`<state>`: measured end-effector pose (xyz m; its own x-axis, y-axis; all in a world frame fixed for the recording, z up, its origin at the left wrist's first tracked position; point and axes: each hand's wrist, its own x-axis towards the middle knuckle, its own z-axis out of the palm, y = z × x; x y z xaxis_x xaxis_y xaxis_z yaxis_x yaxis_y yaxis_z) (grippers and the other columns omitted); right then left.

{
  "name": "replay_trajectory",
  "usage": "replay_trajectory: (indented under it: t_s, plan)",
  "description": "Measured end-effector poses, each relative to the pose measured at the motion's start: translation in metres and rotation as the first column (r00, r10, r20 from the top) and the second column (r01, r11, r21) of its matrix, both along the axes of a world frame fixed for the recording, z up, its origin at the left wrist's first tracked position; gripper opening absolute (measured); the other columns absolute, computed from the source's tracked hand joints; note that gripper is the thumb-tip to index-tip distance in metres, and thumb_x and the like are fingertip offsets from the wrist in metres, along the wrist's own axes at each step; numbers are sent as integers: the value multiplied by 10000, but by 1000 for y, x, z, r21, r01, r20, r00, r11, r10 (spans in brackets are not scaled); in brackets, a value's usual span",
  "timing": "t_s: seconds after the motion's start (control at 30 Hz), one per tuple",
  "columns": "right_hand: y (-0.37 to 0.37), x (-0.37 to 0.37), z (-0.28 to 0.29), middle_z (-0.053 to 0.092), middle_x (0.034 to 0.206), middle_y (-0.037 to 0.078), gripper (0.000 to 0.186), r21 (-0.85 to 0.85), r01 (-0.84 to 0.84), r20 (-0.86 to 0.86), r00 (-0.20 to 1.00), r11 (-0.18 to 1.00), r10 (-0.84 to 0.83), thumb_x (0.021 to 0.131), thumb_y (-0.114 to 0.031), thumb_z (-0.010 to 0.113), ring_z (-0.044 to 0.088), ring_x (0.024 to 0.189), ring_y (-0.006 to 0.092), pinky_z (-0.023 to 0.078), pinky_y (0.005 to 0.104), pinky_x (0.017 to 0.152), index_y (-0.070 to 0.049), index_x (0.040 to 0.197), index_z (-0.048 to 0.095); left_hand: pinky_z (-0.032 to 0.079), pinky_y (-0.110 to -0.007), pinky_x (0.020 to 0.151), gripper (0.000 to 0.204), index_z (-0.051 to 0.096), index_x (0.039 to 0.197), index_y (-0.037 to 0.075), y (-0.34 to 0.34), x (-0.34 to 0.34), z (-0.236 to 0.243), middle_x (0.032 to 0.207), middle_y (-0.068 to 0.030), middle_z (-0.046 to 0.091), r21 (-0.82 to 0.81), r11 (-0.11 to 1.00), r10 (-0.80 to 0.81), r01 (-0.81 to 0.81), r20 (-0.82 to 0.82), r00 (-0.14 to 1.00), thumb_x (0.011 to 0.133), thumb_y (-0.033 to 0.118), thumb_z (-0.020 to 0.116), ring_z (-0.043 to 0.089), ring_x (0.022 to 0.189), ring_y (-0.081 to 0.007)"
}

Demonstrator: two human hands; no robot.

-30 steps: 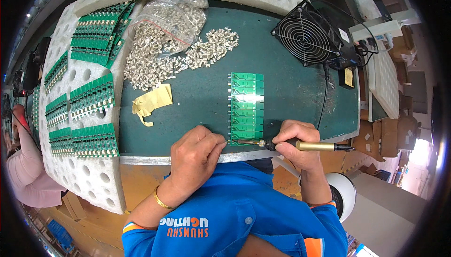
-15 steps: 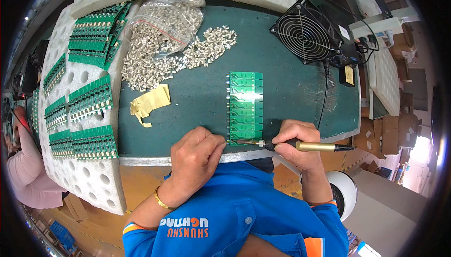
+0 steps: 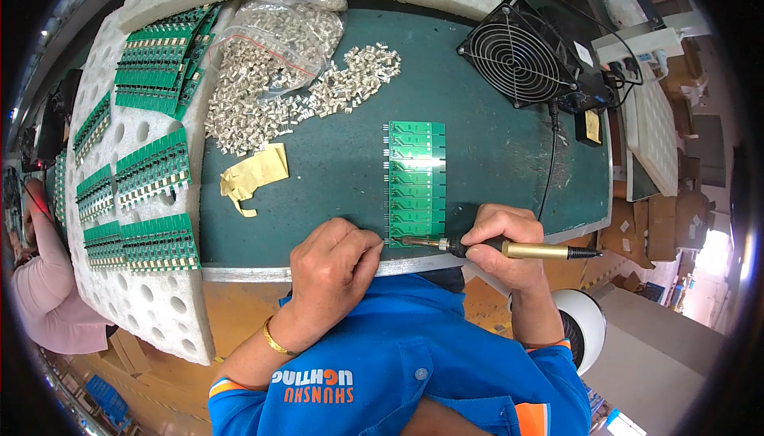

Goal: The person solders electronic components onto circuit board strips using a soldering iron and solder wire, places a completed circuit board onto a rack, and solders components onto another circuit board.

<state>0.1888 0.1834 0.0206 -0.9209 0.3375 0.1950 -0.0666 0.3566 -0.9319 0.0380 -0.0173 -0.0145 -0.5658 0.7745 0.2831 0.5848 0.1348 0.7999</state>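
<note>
"Just inside the bench's (image 3: 334, 189) near edge, how is the right hand (image 3: 507, 246) set?"

"In a firm pinch, thumb and fingers around a soldering iron (image 3: 533, 250) with a smooth gold-coloured handle. Its tip reaches left, over the near end of the circuit board (image 3: 415, 183)."

"And the left hand (image 3: 334, 257)?"

"Curled, thumb close against the forefinger, beside the board's near left corner. I can't tell whether anything is caught between them."

"The board itself?"

"A long, glossy green rectangle, pins along its left side, stretching away from the gap between the hands."

"Farther off?"

"Beyond the left hand, a torn, matte yellow strip (image 3: 259, 172). Well to its left, green boards (image 3: 155, 167) rest on a white foam slab (image 3: 199, 301) pierced with round holes. Farther out, a heap of small silvery parts (image 3: 350, 82), with a clear, wrinkled plastic bag (image 3: 290, 42) over some of it. Far beyond the right hand stands a black fan (image 3: 517, 58) with a ringed wire grille."
</note>
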Motion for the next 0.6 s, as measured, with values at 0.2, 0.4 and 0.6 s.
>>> replay_trajectory:
  t_s: [0.2,0.4,0.6]
  plan:
    - [-1,1,0,646,677,87,225,49,-16,-19,1000,999,17,778,-187,815,616,584,177,451,282,516,-12,819,680,453,-328,518,130,659,762,36,0,1,-1,680,-78,592,17,1000,-3,3,-3,1000,705,-41,748,582,592,-220]
    - [0,4,-4,643,674,79,281,26,-10,-39,999,1000,11,788,-259,820,615,582,175,438,276,507,-18,837,684,458,-323,514,130,658,757,33,-1,2,-2,678,-77,595,25,1000,3,-3,-9,1000,702,-42,749,582,584,-216]
    - [-2,5,-5,634,668,77,421,21,13,-33,999,1000,-12,784,-420,801,605,574,169,431,271,500,-20,843,684,460,-327,514,138,655,761,32,0,2,-2,680,-82,596,36,999,-7,8,-24,1000,695,-43,750,584,589,-223]
